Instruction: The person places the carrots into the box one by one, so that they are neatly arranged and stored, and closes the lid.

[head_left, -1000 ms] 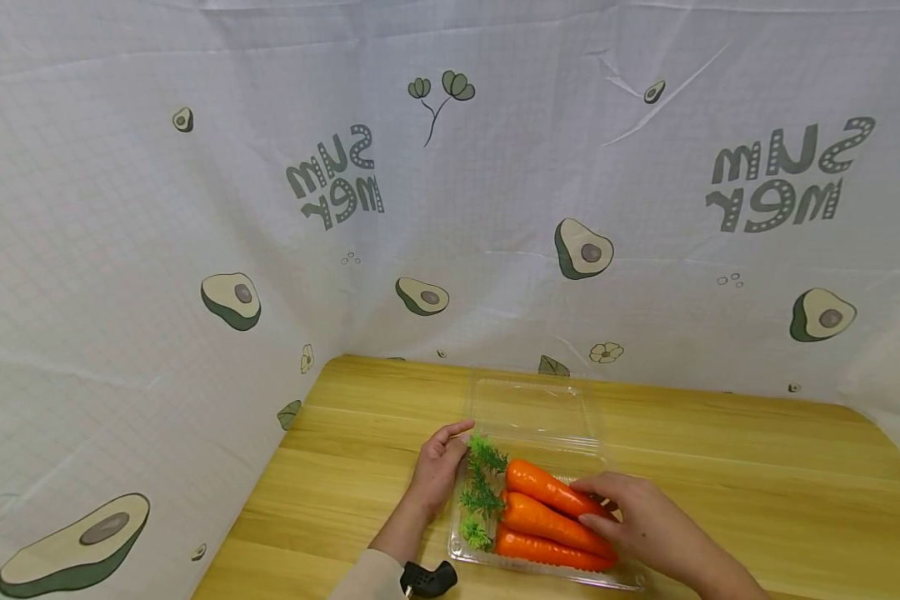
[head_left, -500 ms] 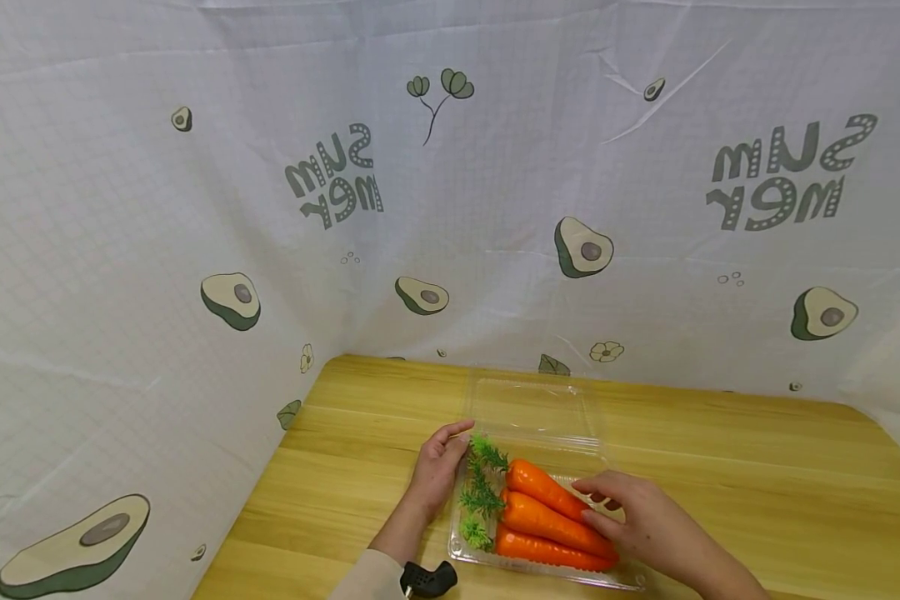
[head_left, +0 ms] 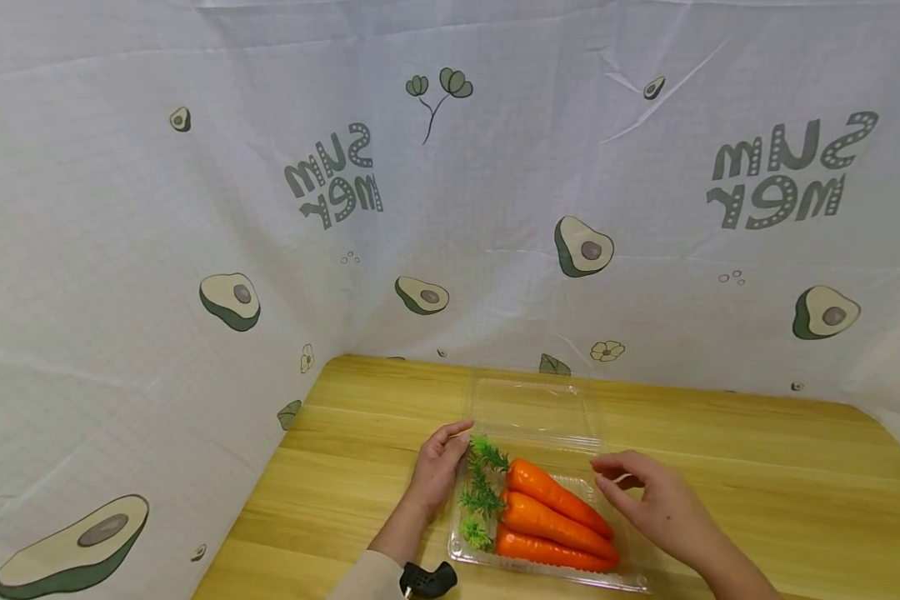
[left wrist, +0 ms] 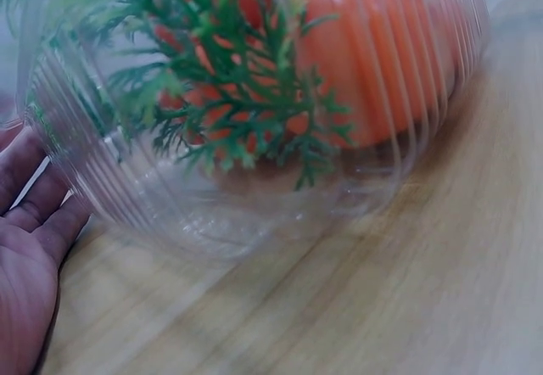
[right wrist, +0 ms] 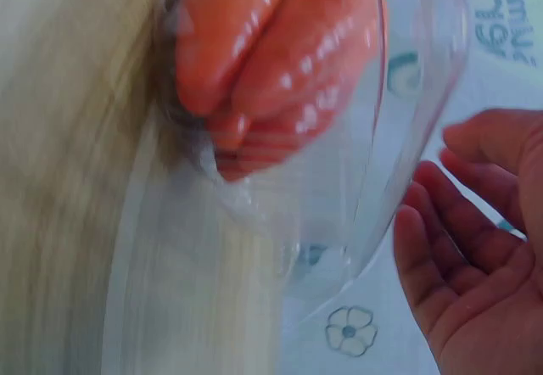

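Note:
Three orange carrots (head_left: 551,525) with green leafy tops (head_left: 482,496) lie side by side in a clear plastic box (head_left: 547,575). The leaves point left and the tips right. My left hand (head_left: 437,471) rests against the box's left side. In the left wrist view its fingers (left wrist: 38,193) lie extended at the ribbed wall. Over the far right corner of the box hovers my right hand (head_left: 648,500), holding nothing. Its fingers (right wrist: 424,260) are loosely bent beside the clear rim in the right wrist view, apart from the carrots.
The box's clear lid (head_left: 532,408) is folded back flat on the wooden table (head_left: 345,467). A white curtain (head_left: 480,208) printed with avocados hangs behind and to the left. A black strap piece (head_left: 427,579) sits by the left wrist.
My right hand has come off the farthest carrot and moved up and to the right, baring its tip. The left hand stays in place.

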Demonstrator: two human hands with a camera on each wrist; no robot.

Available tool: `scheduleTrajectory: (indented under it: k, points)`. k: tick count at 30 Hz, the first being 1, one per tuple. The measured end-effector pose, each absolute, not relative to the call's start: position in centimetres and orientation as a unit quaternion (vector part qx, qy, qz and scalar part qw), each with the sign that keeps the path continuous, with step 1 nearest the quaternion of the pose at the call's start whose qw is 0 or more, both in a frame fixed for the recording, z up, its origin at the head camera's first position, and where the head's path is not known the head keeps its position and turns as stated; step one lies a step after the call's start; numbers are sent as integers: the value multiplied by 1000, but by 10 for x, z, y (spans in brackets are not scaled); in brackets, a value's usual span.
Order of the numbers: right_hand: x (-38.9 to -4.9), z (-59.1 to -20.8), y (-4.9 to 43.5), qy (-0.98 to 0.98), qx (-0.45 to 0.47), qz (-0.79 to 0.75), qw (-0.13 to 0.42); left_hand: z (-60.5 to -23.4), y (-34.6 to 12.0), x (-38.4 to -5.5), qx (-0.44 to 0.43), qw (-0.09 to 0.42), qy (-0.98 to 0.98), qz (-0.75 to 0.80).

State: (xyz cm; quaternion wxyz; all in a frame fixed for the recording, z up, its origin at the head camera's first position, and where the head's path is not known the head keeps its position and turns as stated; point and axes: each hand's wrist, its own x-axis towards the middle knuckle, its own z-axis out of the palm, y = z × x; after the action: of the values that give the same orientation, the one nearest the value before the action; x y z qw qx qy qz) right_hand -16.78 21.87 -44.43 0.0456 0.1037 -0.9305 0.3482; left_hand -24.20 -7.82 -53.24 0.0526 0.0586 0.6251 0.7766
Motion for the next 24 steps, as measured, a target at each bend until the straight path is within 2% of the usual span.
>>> scheduleTrajectory:
  k: [3,6,10,15,20,24]
  points:
    - [-173,-446,227,-925,55,369,69,-532,-78,-242,59,57,616,783]
    - [-181,-450,236,-919,2,391,45,-532,-79,-240,57,60,606,791]
    - [-194,-457,246,-893,-46,446,-28,-531,-80,-240,47,66,592,802]
    - [-204,-472,256,-807,-59,574,-127,-530,-80,-242,39,71,559,825]
    - [-210,-485,269,-651,-31,722,-233,-526,-83,-242,36,74,570,818]
    - [-214,-491,275,-566,8,776,-278,-518,-91,-246,35,111,610,784]
